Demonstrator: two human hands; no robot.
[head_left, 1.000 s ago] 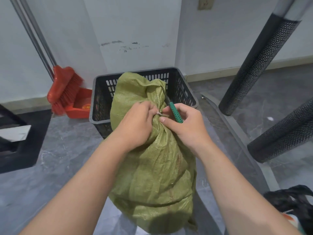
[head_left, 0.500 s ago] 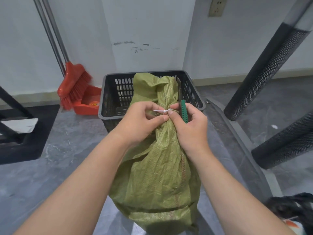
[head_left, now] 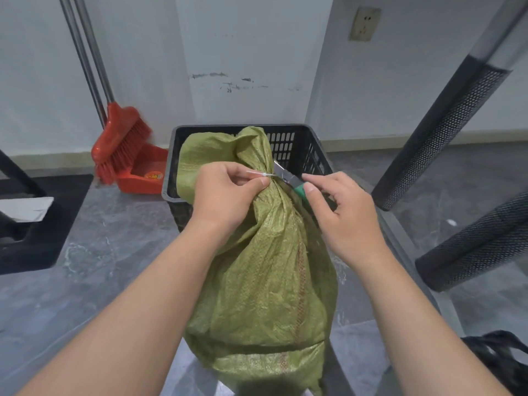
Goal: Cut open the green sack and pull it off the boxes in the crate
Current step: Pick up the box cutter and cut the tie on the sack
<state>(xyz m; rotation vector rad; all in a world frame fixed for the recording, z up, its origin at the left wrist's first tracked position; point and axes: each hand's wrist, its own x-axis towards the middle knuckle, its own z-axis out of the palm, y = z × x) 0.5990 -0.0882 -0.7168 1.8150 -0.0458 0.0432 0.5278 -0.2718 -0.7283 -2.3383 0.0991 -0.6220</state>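
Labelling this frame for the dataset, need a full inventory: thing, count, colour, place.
woven plastic sack: 1, green, neck tied, lying over the crate's near rim
slotted plastic crate: 1, black, on the floor at the wall, behind the sack
thin zip tie: 1, white, round the sack's neck
green-handled cutter: 1, metal blade, at the neck
plastic broom: 1, red, leaning on the wall, left of the crate
plastic dustpan: 1, red, under the broom
perforated metal tubes: 2, black, right
wall socket: 1, beige, upper right
black bag: 1, bottom right corner
left hand: pinching the tie
right hand: holding the cutter
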